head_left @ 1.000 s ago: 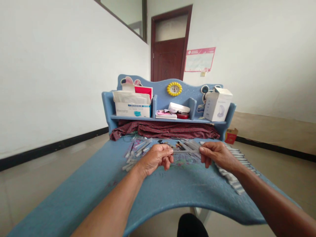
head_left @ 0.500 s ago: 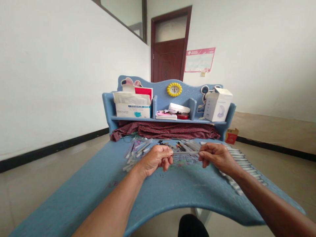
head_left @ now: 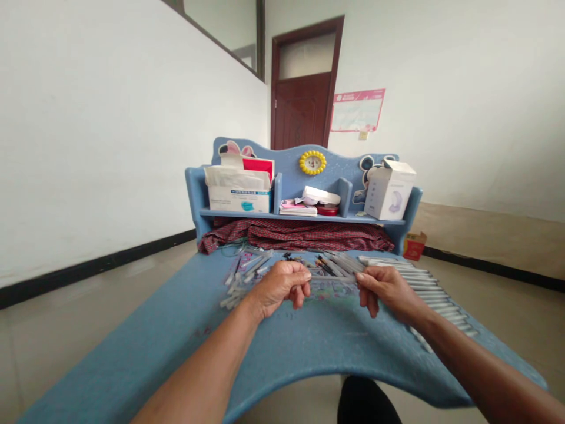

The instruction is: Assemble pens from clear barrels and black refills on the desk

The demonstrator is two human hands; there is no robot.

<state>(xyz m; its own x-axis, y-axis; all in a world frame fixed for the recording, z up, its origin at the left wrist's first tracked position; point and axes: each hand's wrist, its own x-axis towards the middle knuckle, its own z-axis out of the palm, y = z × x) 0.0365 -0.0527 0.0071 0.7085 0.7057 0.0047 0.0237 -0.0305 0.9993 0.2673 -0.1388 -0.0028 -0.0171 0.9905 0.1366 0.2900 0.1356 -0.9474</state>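
A slim translucent pen barrel point(head_left: 333, 278) is stretched level between my two hands above the desk. My left hand point(head_left: 285, 285) pinches its left end between thumb and forefinger, with the other fingers curled. At the opposite end, my right hand point(head_left: 384, 287) grips it the same way, lower fingers hanging bent. Behind the hands lie loose clear tubes point(head_left: 344, 262) and several dark, thin pen parts point(head_left: 325, 265). Left of them is a pile of whitish pen parts point(head_left: 241, 288). Beside my right hand runs a row of whitish pens point(head_left: 435, 288), partly covered by the forearm.
The blue desk point(head_left: 304, 347) has a curved front edge. A checked cloth point(head_left: 291, 235) lies bunched under its shelf, which carries a mask box point(head_left: 238, 197), a white box point(head_left: 391, 191) and a red round tin point(head_left: 327, 209). A yellow clock point(head_left: 312, 162) is on the backboard.
Both hands keep hold of the pen barrel. My right hand has dropped slightly, its lower fingers loosening downward. The view has shifted a little, and the dark-clothed leg below has moved right.
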